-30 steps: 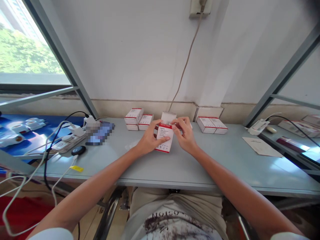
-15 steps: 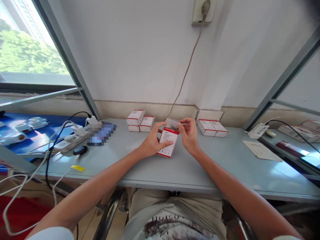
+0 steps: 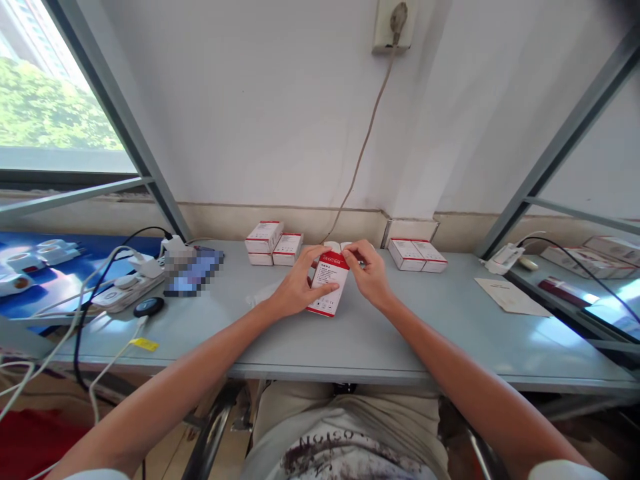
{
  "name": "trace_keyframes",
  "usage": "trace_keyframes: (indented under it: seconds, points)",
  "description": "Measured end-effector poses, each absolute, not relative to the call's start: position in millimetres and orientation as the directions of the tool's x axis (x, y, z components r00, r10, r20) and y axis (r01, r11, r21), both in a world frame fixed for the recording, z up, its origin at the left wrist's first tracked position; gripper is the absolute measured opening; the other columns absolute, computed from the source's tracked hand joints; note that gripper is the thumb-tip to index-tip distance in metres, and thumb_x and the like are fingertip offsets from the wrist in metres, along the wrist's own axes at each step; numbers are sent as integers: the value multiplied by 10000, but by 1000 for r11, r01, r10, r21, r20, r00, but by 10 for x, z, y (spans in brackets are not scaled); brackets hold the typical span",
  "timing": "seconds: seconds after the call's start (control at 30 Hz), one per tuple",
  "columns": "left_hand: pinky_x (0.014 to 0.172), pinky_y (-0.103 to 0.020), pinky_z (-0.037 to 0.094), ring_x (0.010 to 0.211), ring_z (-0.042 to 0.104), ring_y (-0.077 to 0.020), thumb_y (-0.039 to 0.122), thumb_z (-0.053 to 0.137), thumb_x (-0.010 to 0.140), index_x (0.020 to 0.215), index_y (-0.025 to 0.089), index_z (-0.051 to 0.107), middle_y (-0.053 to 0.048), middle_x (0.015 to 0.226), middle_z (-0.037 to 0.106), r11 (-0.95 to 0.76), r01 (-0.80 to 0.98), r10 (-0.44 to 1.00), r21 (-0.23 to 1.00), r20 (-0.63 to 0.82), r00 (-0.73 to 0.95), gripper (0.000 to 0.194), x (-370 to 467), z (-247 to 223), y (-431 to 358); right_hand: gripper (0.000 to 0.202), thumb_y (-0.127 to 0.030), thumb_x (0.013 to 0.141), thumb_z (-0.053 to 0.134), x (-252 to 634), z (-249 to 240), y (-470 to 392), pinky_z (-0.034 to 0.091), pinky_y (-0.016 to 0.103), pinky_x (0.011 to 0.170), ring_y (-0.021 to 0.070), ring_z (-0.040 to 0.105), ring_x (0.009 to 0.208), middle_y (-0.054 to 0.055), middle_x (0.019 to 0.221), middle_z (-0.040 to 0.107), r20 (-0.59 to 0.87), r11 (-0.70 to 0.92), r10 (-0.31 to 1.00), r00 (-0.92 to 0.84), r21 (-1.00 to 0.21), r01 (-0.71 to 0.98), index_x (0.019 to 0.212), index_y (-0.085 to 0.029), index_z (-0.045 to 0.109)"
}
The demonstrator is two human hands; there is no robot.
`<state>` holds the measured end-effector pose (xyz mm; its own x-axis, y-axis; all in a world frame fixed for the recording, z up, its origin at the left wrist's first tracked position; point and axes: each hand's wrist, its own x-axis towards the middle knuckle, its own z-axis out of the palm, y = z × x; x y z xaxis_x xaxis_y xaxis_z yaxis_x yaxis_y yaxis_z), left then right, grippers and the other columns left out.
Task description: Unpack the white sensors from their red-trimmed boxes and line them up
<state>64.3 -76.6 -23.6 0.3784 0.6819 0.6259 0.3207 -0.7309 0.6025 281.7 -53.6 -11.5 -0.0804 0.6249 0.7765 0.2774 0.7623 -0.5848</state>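
Observation:
A small white box with red edges [image 3: 330,283] is held upright, tilted slightly, over the middle of the grey table, its printed side facing me. My left hand [image 3: 299,283] wraps round its left side, the thumb across the printed front. At the box's top right corner, my right hand [image 3: 369,269] has its thumb and fingers pinched by the opening. White flaps [image 3: 346,245] stand up at the top. Whether the right fingers grip a flap or something else is too small to tell.
Several similar boxes [image 3: 265,237] are stacked behind on the left, and two more [image 3: 417,255] lie at the back right. A power strip [image 3: 129,290], a phone [image 3: 195,272] and cables are on the left. A paper sheet [image 3: 511,297] lies on the right.
The clear or whitish piece at my right fingers no longer shows above the box. White flaps now stand at the top, and my right hand is closer to the box.

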Motion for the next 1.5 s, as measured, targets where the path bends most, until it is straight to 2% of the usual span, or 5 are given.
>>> trace_keyframes:
  seconds: [0.47, 0.93, 1.07, 1.17, 1.5]
  points:
    - [630, -283, 631, 1186, 634, -282, 495, 829, 913, 1605, 378, 397, -133, 1534, 480, -668, 311, 741, 676, 570, 356, 824, 650, -252, -761, 199, -450, 1033, 609, 2788, -103, -541, 606, 372, 866, 192, 686, 990, 49, 1157, 723, 650, 672, 740, -173, -729, 132, 1071, -268, 679]
    - [575, -228, 560, 1092, 671, -226, 492, 775, 956, 1396, 296, 499, -126, 1499, 523, -620, 260, 782, 740, 560, 273, 556, 631, -235, -718, 295, -472, 1101, 537, 2810, -81, -678, 552, 497, 1077, 249, 628, 1184, 91, 1198, 648, 734, 799, 599, -322, -520, 302, 1269, -298, 706]
    - [614, -259, 588, 1056, 694, -217, 507, 792, 938, 1337, 283, 518, -117, 1468, 557, -621, 276, 784, 734, 579, 224, 534, 578, -61, -654, 705, -517, 1026, 672, 2799, -133, -690, 548, 569, 1112, 314, 563, 1374, 153, 1515, 525, 736, 804, 592, -328, -508, 310, 1641, -337, 377]
    - [718, -306, 625, 1060, 706, -216, 520, 773, 954, 1277, 265, 504, -96, 1355, 612, -613, 284, 788, 737, 594, 158, 492, 591, 125, -584, 1014, -557, 949, 773, 2791, -161, -692, 546, 614, 1123, 353, 556, 1411, 182, 1653, 405, 703, 791, 612, -362, -529, 308, 1721, -360, 147]
    - [981, -438, 611, 1155, 685, -246, 514, 766, 949, 1211, 238, 469, -91, 1259, 621, -670, 359, 662, 650, 742, -107, 482, 789, 79, -335, 1163, -561, 884, 850, 2750, -238, -611, 437, 602, 1254, 364, 423, 1550, 189, 1664, 369, 673, 781, 620, -404, -481, 398, 1731, -330, 88]
